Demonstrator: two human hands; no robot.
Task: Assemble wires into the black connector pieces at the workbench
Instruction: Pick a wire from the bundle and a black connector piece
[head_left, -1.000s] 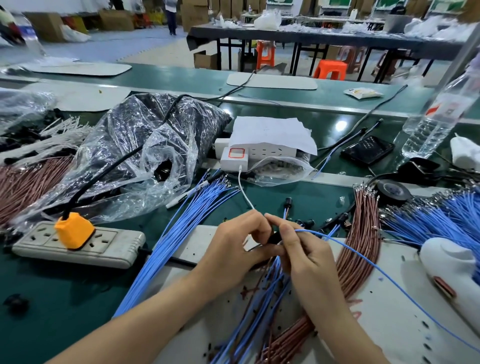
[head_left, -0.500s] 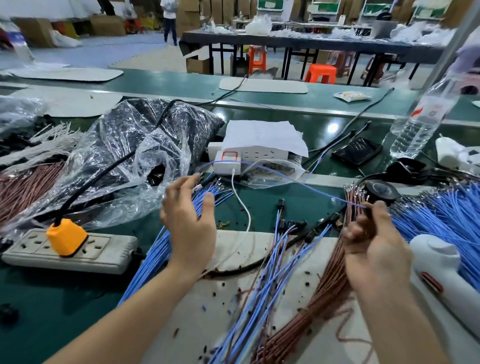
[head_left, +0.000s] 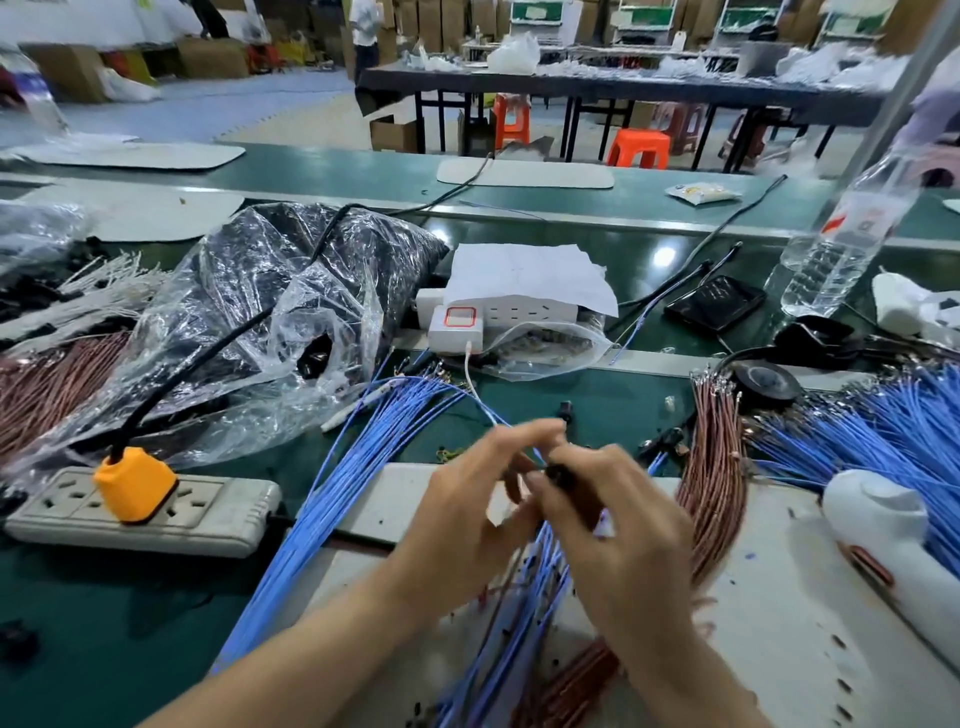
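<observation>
Connector: small black plastic connector piece (head_left: 562, 474), probably light, rigid and slippery; best pinched by its sides.
Wire: thin blue insulated wire (head_left: 483, 408), limp; best held near its tip.
Right hand (head_left: 618, 519): fingers curled round the connector, centre, above the table (head_left: 104, 623).
Left hand (head_left: 467, 499): just left of the connector, fingertips apparently pinching the wire; blurred.

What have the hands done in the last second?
Half a second ago the hands were apart, the left at the blue wire bundle, the right by the brown wires. Now the left hand and right hand meet again in the middle: the right grips a black connector piece, the left seems to pinch a single blue wire, though blurred. The power strip and plastic bag stayed put.
</observation>
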